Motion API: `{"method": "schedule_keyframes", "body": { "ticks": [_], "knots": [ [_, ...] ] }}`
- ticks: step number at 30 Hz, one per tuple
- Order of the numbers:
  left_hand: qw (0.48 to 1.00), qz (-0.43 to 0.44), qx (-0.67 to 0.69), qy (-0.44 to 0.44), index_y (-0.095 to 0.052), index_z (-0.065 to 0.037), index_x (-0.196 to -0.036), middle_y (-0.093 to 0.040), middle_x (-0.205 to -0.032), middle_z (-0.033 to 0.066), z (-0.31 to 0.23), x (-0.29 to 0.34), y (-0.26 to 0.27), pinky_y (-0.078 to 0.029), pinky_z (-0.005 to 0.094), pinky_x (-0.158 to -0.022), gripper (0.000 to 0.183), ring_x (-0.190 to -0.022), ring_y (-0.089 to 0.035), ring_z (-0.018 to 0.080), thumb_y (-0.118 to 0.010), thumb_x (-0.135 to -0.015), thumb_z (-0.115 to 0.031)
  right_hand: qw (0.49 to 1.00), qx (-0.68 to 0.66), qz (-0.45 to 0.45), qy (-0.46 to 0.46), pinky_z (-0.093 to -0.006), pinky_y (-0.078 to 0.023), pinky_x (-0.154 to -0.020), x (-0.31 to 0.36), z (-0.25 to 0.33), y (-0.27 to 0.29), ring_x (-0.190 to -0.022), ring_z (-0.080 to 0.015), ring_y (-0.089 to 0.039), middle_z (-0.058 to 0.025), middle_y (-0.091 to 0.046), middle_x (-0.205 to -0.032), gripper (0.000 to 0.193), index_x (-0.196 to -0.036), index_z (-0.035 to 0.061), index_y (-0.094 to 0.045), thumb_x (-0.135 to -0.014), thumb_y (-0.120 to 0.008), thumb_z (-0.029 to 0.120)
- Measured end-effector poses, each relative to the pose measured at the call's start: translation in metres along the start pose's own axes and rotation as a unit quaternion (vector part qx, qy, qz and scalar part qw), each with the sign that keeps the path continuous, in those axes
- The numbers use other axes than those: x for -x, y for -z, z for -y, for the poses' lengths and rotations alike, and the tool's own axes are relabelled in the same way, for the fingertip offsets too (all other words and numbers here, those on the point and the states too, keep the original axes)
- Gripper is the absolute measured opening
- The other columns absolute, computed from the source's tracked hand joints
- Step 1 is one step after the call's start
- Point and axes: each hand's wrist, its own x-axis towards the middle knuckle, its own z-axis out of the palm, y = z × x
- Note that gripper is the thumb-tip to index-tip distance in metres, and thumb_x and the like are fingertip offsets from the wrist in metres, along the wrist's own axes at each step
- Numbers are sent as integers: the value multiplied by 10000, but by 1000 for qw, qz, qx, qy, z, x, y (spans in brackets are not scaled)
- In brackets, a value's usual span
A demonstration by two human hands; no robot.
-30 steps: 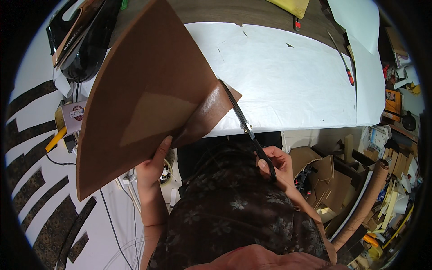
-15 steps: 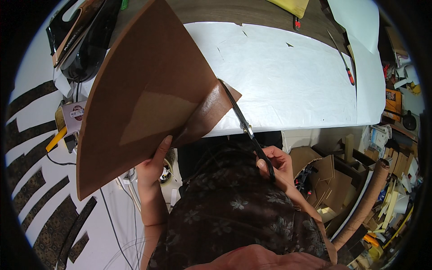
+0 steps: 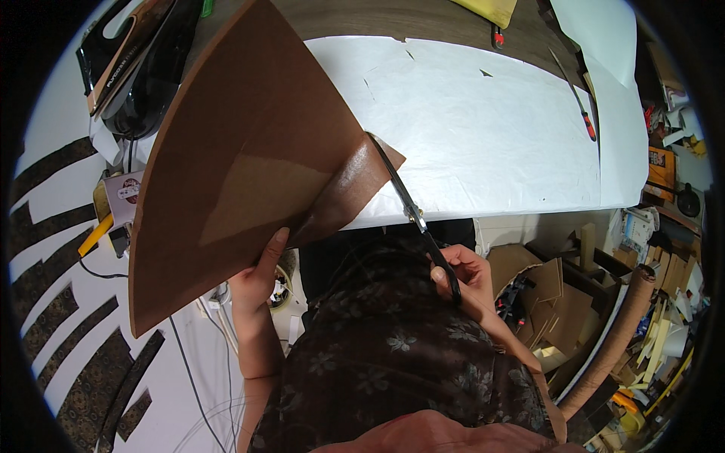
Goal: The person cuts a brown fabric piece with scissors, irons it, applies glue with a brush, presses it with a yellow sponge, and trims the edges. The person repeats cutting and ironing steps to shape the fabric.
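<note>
A large brown panel [image 3: 226,143] with one long curved edge is held up at a tilt on the left. A glossy brown covering sheet [image 3: 349,181] hangs at its lower right side. Along that lower edge my left hand [image 3: 259,278] grips the panel, thumb on top and the other fingers hidden beneath. Black-handled scissors [image 3: 410,204] are in my right hand [image 3: 470,275], its fingers around the handles. Their blades reach up to the right side of the panel, with the sheet's pointed corner beside them; whether the tips pinch material I cannot make out.
A white-covered table [image 3: 483,143] lies ahead, with a black iron [image 3: 124,83] at far left and a red-handled tool [image 3: 585,124] at far right. Right of me are cardboard pieces [image 3: 563,302] and a brown roll [image 3: 612,340]. Cables [image 3: 181,355] cross the left side.
</note>
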Motion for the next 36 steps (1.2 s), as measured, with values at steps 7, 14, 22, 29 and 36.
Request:
{"method": "schedule_keyframes", "body": {
  "ticks": [7, 14, 22, 29, 36],
  "knots": [
    [1000, -10, 0, 10, -648, 17, -1090, -654, -1088, 90, -3, -1, -2, -457, 303, -914, 293, -995, -595, 179, -703, -807, 69, 1000, -2, -4, -5, -183, -353, -535, 1, 1, -1, -612, -21, -473, 18, -589, -798, 187, -1016, 19, -622, -855, -710, 59],
    [1000, -25, -12, 6, -676, 23, -1038, -677, -1041, 90, -8, -1, -5, -465, 294, -892, 236, -954, -615, 175, -715, -807, 54, 1000, 0, -8, -7, -181, -347, -535, -1, 2, 0, -614, -17, -469, 24, -581, -794, 191, -1015, 5, -623, -856, -709, 67],
    [1000, -21, -13, 16, -677, 24, -1032, -678, -1029, 88, -8, -1, -4, -470, 294, -883, 231, -946, -618, 173, -719, -806, 48, 1000, 2, -2, -1, -179, -344, -532, -2, 3, 0, -607, -16, -465, 23, -576, -774, 182, -1022, 4, -626, -862, -697, 52],
    [999, -25, -12, 24, -679, 22, -1028, -677, -1028, 86, -7, 0, -3, -466, 292, -886, 226, -947, -614, 170, -720, -807, 42, 1000, 3, -9, -5, -180, -341, -528, -1, 4, -2, -603, -16, -464, 23, -577, -774, 181, -1023, 9, -628, -858, -699, 38],
    [999, 3, -50, 10, -635, 23, -1110, -642, -1102, 96, -5, -1, 0, -447, 317, -924, 309, -1011, -584, 193, -703, -809, 51, 1000, 6, -8, -2, -186, -329, -514, -1, 5, -2, -599, -16, -459, 26, -581, -779, 185, -1016, 13, -626, -853, -709, 47]
  ]
}}
